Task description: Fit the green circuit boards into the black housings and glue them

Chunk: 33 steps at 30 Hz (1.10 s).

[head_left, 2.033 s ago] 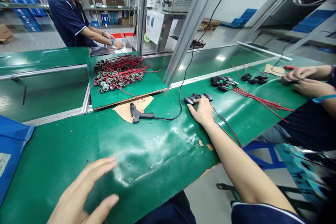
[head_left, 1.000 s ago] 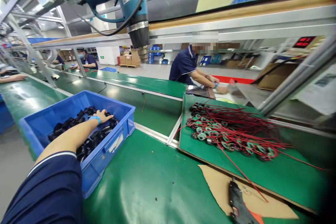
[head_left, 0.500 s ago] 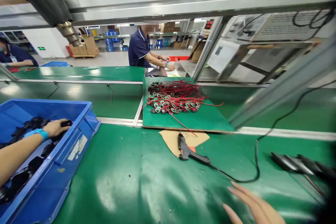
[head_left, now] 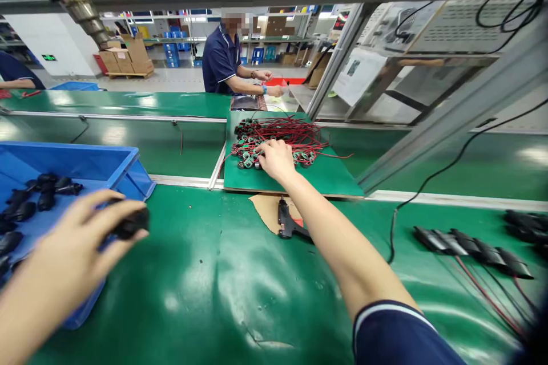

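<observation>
Head view: left fingers (head_left: 120,214) curled around black part (head_left: 136,223); right fingers (head_left: 269,149) bent at red-wired parts (head_left: 299,132), grip unclear.

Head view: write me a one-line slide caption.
Left hand holds a black part near a blue bin; right hand is at a pile of red-wired round components on a green board.

Bin (head_left: 64,159) left, glue gun (head_left: 284,222) centre, wired parts (head_left: 285,128) behind

No text is coming out readable — green sign (head_left: 48,57) is showing on white pillar (head_left: 43,34), too small to decipher.
</observation>
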Each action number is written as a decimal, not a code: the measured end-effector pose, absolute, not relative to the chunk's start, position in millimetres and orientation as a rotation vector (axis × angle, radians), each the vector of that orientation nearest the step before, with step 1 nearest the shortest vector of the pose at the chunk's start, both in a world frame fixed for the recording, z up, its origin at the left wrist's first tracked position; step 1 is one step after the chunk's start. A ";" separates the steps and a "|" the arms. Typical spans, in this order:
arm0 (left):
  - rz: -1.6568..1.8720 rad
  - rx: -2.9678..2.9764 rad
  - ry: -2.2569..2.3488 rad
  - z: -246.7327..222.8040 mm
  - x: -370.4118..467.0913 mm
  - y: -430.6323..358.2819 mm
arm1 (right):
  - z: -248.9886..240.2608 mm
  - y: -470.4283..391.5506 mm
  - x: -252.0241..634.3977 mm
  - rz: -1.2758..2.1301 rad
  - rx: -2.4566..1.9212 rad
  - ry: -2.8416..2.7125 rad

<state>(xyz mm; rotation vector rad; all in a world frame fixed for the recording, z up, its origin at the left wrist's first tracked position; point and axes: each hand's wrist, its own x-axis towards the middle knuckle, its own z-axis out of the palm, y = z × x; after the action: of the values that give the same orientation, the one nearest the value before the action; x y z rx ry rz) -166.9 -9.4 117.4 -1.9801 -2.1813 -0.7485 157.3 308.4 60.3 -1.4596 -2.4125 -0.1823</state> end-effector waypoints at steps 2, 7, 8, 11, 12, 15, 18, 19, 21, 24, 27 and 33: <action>-0.619 -2.105 -2.188 78.7 -123.1 1.1 | 64.4 317.9 153.7 -0.204 -1.497 -2.472; -0.055 -2.129 -2.353 16.6 -101.3 39.9 | 72.0 325.6 156.0 -0.276 -1.523 -2.595; -0.019 -2.134 -2.346 13.7 -104.4 44.4 | 72.4 326.5 156.4 -0.285 -1.520 -2.611; -0.129 -2.154 -2.288 16.7 -111.1 51.4 | 72.7 331.7 155.8 -0.260 -1.487 -2.670; -0.224 -2.174 -2.268 19.5 -110.4 52.6 | 72.9 334.1 155.3 -0.231 -1.465 -2.698; -0.729 -2.286 -2.292 26.6 -96.2 55.6 | 74.1 340.8 152.6 -0.123 -1.371 -2.782; -1.409 -2.356 -2.454 27.7 -69.2 58.4 | 75.5 344.4 148.3 -0.054 -1.320 -2.806; -1.613 -2.362 -2.490 26.4 -60.1 59.0 | 75.7 345.1 146.6 -0.043 -1.327 -2.793; -1.903 -2.365 -2.508 21.9 -45.8 58.8 | 75.5 346.6 143.6 -0.033 -1.363 -2.734; -2.003 -2.366 -2.535 13.1 -36.8 54.8 | 74.4 349.0 140.4 -0.023 -1.442 -2.587; -1.972 -2.395 -2.574 7.8 -37.6 48.5 | 78.7 346.1 139.2 0.001 -1.488 -2.450; -1.842 -2.554 -2.445 12.2 -37.9 38.8 | 131.1 285.1 165.5 -0.020 -1.209 -2.293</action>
<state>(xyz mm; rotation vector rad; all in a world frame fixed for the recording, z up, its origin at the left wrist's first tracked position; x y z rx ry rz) -37.9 38.8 12.2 -2.5538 -2.4446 -1.8416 165.5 285.1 131.1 -1.2094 -2.2931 -0.0200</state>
